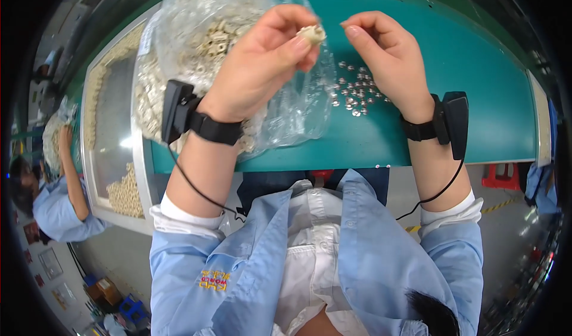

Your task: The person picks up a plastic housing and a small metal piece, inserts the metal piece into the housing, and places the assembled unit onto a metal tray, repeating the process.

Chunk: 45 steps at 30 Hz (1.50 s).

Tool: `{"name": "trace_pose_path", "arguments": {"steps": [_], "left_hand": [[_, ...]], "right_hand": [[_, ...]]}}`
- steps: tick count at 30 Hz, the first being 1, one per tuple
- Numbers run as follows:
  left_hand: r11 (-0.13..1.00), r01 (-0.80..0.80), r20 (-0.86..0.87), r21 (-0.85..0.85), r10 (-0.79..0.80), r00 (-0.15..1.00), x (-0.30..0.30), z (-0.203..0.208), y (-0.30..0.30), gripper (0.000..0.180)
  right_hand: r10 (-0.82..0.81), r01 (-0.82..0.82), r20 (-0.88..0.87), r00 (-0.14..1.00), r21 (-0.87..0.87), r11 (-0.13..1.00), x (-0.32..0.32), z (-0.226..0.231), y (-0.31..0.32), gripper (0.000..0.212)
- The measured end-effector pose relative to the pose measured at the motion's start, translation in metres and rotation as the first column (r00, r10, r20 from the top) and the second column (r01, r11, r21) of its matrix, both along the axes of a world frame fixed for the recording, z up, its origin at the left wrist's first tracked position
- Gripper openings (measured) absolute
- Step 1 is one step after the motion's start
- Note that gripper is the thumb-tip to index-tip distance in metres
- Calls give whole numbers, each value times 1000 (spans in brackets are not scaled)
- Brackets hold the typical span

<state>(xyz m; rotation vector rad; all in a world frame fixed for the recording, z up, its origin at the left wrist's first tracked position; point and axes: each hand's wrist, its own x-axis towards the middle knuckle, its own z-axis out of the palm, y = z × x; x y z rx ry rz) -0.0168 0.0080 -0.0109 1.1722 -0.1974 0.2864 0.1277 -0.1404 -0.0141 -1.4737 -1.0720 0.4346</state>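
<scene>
Left hand (262, 62) pinching small cream plastic part (311, 33) at fingertips; right hand (387, 56) curled, thumb and forefinger pressed together just beside it; clear bag of parts (196, 32) behind left hand; metal nuts (354, 91) scattered below right hand on green table (476, 85).

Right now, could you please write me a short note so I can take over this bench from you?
Left hand: raised above the bench, pinching one small cream plastic part between thumb and fingers.
Right hand: close beside it, fingertips pinched together at the part; anything it holds is too small to see.
Clear bag of the same cream parts lies behind the left hand. Small metal nuts are scattered on the green bench. A tray at the left holds more cream parts.
Done: one part picked up. Left: the bagful and loose nuts.
</scene>
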Motion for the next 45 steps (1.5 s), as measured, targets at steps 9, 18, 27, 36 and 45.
{"name": "trace_pose_path", "arguments": {"steps": [9, 18, 27, 36, 45], "left_hand": [[945, -313, -80, 91, 320, 944, -56, 29, -11, 30], [129, -612, -8, 781, 981, 196, -209, 35, 27, 20], [-14, -199, -1, 980, 997, -75, -303, 20, 67, 26], [69, -63, -71, 996, 997, -26, -299, 18, 66, 25], [-198, -77, 200, 977, 980, 11, -278, 27, 56, 23]], "right_hand": [[-38, 38, 30, 999, -4, 999, 11, -18, 1, 14], [35, -22, 134, 990, -95, 995, -6, -4, -4, 13], [52, -37, 163, 985, -90, 995, -1, -11, -2, 14], [48, -19, 207, 977, -138, 990, 1, -12, -3, 15], [80, -57, 181, 980, -132, 990, 5, -15, -1, 15]]}}
